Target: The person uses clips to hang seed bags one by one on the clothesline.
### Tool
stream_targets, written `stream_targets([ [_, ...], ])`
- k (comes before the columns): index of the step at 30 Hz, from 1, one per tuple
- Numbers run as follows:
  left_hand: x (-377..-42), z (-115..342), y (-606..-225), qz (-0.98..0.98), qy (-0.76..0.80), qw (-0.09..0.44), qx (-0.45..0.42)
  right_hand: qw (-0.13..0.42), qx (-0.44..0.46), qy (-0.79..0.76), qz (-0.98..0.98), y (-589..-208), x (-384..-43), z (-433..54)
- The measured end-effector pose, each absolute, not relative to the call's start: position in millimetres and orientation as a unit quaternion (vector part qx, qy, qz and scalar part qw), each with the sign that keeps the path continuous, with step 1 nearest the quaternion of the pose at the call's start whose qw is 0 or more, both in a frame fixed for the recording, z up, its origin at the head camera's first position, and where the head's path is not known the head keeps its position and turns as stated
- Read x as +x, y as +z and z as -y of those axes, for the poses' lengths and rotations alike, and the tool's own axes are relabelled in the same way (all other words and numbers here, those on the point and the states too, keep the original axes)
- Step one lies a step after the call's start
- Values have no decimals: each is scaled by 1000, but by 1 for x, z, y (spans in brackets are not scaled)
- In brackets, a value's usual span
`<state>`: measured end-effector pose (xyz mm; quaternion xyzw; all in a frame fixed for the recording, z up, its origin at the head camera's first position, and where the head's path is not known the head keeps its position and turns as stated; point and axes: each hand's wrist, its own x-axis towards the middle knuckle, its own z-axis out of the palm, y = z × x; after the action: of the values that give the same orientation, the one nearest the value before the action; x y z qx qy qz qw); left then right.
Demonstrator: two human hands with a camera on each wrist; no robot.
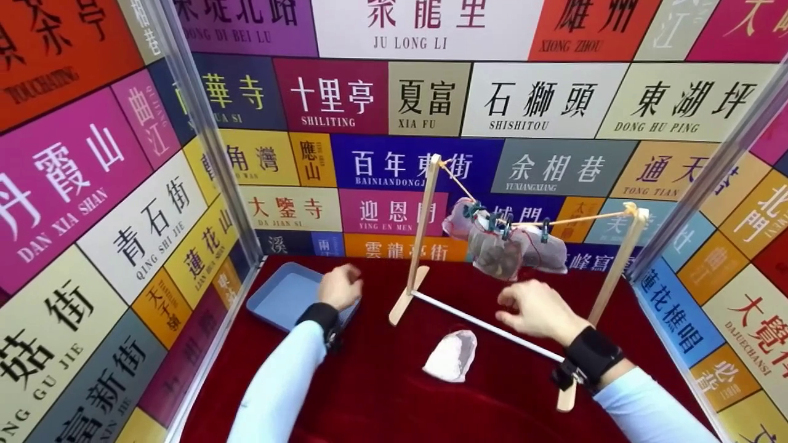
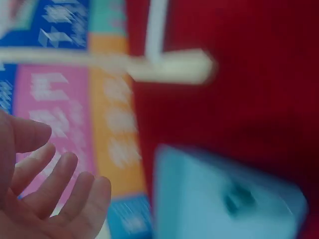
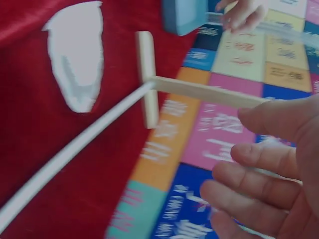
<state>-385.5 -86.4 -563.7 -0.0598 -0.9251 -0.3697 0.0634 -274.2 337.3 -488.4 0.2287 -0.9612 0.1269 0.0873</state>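
My left hand (image 1: 340,287) hovers by the right side of a blue tray (image 1: 280,295), its fingers loosely bent and holding nothing. A blurred dark green thing (image 2: 239,199) lies in that tray. My right hand (image 1: 542,311) is above the white crossbar (image 1: 486,321) of a wooden rack, fingers relaxed and empty. Several thin pale pouches (image 1: 495,252) with red cords hang bunched on the rack's line, held by dark green clips (image 1: 506,229). A flat white fabric piece, greyish on one side (image 1: 452,357), lies on the red cloth in front of the rack.
Two upright wooden posts (image 1: 425,221) carry the tan line, which sags under the pouches. Dark red cloth (image 1: 369,394) covers the table. Panels with printed signs (image 1: 394,160) enclose the back and both sides, with metal strips at the corners.
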Motion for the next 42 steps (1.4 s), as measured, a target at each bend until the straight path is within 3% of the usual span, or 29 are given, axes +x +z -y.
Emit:
stream_targets([
  [6,-377,132,-610,950,-304,66,-8,62,206,136,967,-519,-267,-348],
  [11,-366,143,-644,961,-275,22,14,35,200,151,967,-528,-260,-349],
  [20,-377,149,-703,980,-173,8,-95,2,216,159,963,-540,-254,-346],
  [28,-381,156,-706,979,-123,16,-164,-15,214,158,964,-547,-249,-344],
  [36,-400,161,-744,986,-140,35,-80,-34,206,162,964,-558,-242,-340],
  [42,-386,149,-725,977,-199,48,-59,-46,215,171,961,-563,-238,-338],
])
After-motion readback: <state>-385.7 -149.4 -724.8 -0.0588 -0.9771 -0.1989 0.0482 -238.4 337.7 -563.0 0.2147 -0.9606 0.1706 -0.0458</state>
